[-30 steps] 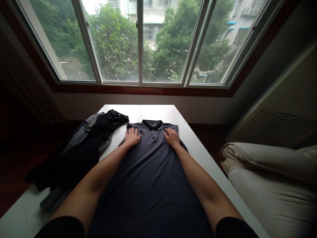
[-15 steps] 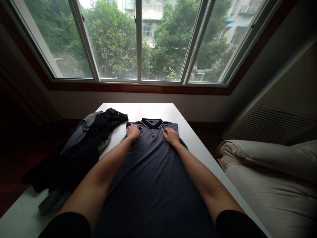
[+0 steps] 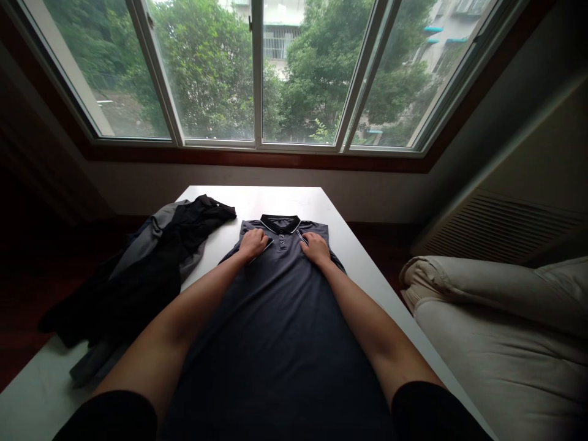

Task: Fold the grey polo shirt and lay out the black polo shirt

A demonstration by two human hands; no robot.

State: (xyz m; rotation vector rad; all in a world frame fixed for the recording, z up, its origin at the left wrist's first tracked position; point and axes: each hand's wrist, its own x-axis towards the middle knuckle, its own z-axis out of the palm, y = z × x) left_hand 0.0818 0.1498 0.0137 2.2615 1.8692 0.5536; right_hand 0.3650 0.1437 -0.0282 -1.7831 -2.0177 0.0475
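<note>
The bottom of the dark polo shirt is cut off by the lower edge, so no hem can be seen. Parts of its white-trimmed sleeves are covered by the left hand and right hand, left fingertips pretty much hidden too. Pieces in the clothes pile can't really be counted, too dark. The surface, beige cushions and window are all cropped.

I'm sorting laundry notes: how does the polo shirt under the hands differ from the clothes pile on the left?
The polo shirt is spread out nearly flat; the clothes pile is crumpled. The polo shirt's body is dark blue-gray; the clothes pile mixes black and gray. Both lie on the white table.
</note>
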